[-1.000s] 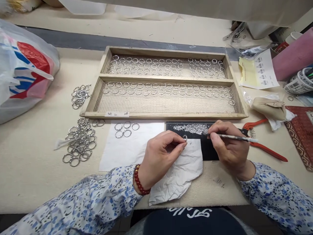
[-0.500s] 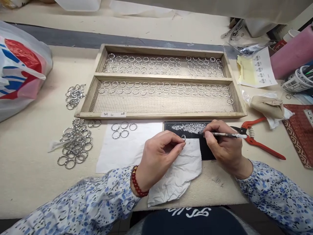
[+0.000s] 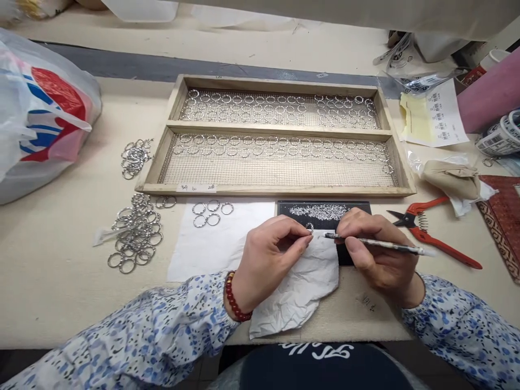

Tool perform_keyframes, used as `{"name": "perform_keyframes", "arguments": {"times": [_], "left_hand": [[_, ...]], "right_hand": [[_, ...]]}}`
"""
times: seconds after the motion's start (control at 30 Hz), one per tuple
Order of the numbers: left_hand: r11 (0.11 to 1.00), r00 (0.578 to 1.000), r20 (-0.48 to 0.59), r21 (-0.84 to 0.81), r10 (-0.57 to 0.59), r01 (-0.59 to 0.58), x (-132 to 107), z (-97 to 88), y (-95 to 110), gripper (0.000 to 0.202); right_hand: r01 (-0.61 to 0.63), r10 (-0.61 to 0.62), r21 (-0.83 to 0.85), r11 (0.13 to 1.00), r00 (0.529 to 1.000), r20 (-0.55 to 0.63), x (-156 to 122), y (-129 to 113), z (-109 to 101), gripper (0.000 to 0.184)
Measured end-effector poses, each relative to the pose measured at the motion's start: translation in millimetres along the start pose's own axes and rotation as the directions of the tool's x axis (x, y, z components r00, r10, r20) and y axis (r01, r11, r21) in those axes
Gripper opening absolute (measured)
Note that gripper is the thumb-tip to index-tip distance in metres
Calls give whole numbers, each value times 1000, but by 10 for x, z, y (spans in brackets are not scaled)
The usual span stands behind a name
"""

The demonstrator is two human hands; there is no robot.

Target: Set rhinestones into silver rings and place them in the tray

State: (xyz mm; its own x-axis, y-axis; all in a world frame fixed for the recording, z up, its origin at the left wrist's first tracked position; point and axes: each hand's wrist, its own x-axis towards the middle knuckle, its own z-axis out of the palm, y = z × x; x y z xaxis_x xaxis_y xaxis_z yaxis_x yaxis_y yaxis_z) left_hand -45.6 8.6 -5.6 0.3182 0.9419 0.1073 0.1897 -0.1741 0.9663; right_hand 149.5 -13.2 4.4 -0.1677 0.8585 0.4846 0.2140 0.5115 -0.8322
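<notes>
Between thumb and forefinger, my left hand [image 3: 273, 257] pinches a small silver ring [image 3: 310, 228] over a crumpled white tissue [image 3: 298, 300]. My right hand [image 3: 376, 254] grips a thin pen-like picking tool [image 3: 385, 245], its tip pointing left, a short way from the ring. Behind both hands lies a black tray [image 3: 284, 219] with many tiny sparkling stones [image 3: 319, 211] spread on it. Several silver rings [image 3: 213, 219] rest on a flat white sheet [image 3: 195, 252] to the left of my left hand.
A wooden mesh-bottomed frame [image 3: 280, 189] holding rows of rings stands behind. Heaped rings [image 3: 136, 233] lie at left, near a plastic bag [image 3: 52, 119]. Red-handled cutters [image 3: 439, 233] lie to the right of my right hand, with a printed label sheet [image 3: 442, 116] farther back.
The picking tool's tip has come away from the stones on the black tray, down toward the ring. My left hand keeps its pinch on the ring; the whole view has shifted slightly.
</notes>
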Motion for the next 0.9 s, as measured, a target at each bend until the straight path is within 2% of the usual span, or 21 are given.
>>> {"name": "perform_keyframes", "arguments": {"times": [0.13,0.9], "left_hand": [[1000,1000,-3,5,7,-7,-3,-4,6,5],[1000,1000,-2,8,1,-1,2,0,12,6]], "right_hand": [[3,-2,-14,1000,999,33,-10,16,12,25],[14,-14,-41,999,1000,6,3,15,10,23]]}}
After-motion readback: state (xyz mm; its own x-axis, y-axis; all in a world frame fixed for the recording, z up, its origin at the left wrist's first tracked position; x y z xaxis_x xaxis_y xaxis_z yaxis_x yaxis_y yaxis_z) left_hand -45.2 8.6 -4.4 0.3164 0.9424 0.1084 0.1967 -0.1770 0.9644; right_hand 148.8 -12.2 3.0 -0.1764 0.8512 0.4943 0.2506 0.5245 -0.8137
